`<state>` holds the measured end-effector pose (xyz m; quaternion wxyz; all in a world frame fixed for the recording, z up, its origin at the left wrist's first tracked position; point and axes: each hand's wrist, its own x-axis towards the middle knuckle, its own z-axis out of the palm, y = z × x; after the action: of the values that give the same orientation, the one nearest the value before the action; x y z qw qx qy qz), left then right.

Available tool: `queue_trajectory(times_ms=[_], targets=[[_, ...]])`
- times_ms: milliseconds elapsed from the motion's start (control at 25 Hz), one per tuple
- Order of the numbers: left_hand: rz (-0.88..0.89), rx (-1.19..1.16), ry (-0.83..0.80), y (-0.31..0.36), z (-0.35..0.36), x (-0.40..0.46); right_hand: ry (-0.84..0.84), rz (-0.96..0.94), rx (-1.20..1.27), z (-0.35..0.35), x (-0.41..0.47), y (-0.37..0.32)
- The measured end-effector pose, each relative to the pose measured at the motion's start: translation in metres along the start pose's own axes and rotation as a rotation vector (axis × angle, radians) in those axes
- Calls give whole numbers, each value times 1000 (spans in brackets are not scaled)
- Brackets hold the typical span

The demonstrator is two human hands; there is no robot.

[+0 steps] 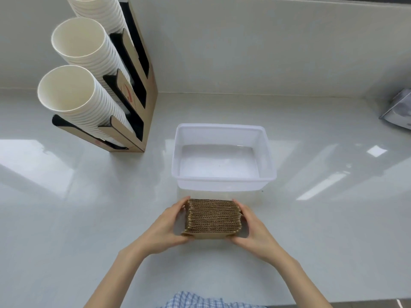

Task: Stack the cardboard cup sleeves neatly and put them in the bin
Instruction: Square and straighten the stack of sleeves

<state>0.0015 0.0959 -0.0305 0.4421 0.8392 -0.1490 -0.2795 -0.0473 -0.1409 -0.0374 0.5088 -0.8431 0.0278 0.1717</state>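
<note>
A thick stack of brown corrugated cardboard cup sleeves (213,216) stands on edge on the pale counter, just in front of a translucent white plastic bin (223,180). My left hand (169,225) presses against the stack's left side and my right hand (251,225) against its right side, so both hands clamp the stack between them. The sleeves' wavy top edges line up closely. The bin stands open with nothing inside it.
A cardboard cup dispenser (135,90) with three slanted stacks of white paper cups (73,90) stands at the back left. A shiny silver object (399,112) sits at the right edge. A wall backs the glossy counter (322,196).
</note>
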Motion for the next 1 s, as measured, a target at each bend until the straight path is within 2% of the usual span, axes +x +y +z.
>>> queue_trajectory(times_ms=[280,480,600,760,1000], targets=[[9,-26,53,6,2,0,42,-7,-4,-8,-3,-5],[-46,-239,-6,16,3,-6,-35,63,305,-11,-14,-10],[-71,-380,-37,29,2,-11,-18,68,497,-13,-14,-18],[-35,-549,51,47,-1,-13,-20,64,533,-14,-10,-32],[-7,-638,122,58,-12,-10,-30,63,569,-26,-6,-64]])
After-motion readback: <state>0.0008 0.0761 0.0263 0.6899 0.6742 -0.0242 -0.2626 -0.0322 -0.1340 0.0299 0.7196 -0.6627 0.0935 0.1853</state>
